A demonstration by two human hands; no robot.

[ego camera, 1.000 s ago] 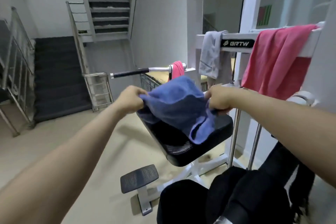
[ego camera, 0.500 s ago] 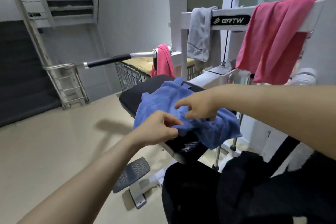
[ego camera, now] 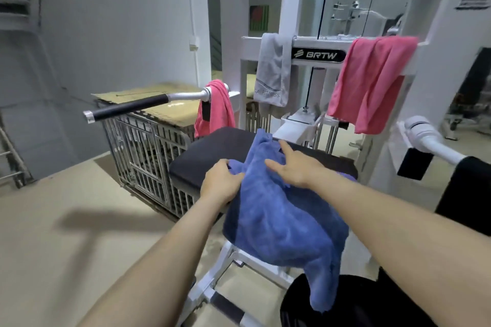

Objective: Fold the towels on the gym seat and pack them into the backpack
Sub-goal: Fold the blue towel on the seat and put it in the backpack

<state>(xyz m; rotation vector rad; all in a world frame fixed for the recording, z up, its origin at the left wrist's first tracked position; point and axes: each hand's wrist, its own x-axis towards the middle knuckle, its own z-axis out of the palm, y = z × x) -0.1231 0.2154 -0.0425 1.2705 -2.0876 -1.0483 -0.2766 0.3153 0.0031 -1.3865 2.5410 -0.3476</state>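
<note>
Lying rumpled across the black gym seat (ego camera: 212, 151), the blue towel (ego camera: 281, 210) runs its long axis from the seat's far edge back toward the camera, its far corner pointing up toward the white machine frame (ego camera: 287, 21) and its near end spilling over the front edge of the seat to hang as a narrow tail above the black backpack (ego camera: 358, 300) at the bottom of the view. The left hand (ego camera: 220, 183) rests at the towel's left edge, fingers curled onto a fold of cloth, though whether they pinch it cannot be told. The right hand (ego camera: 295, 167) lies flat on top of the towel, fingers spread and pressing the cloth down. On the frame behind hang a grey towel (ego camera: 272, 71) and a large pink towel (ego camera: 372, 82); a smaller pink towel (ego camera: 216, 109) drapes over the handle bar (ego camera: 132, 107) at left
</note>
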